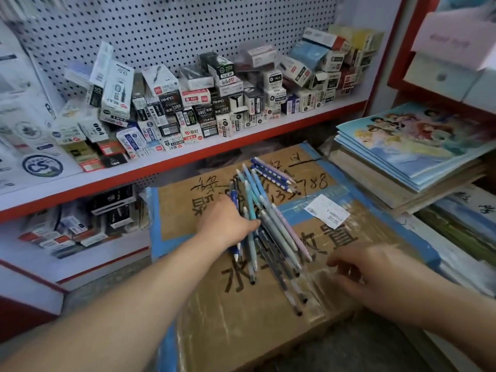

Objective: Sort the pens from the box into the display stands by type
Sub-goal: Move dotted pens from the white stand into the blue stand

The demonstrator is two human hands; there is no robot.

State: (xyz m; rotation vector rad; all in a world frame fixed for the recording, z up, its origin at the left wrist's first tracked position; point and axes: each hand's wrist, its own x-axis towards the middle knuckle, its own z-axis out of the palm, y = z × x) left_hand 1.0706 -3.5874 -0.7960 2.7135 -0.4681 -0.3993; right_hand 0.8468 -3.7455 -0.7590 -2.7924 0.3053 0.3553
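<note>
A loose pile of pens (268, 224) lies on top of a taped cardboard box (241, 304) with black handwriting. Most pens are pale blue, grey or lilac; three dotted blue pencils (271, 173) lie apart at the far end. My left hand (228, 221) reaches in from the left and grips a bundle of pens at the pile's left side, its fingers hidden beneath them. My right hand (367, 269) hovers over the box just right of the pile, fingers loosely curled and holding nothing.
A white shelf with a red edge (188, 162) behind the box carries many small pen boxes (204, 103) before a pegboard. A stack of picture books (413, 151) stands at the right. A white label (327, 210) sticks to the box.
</note>
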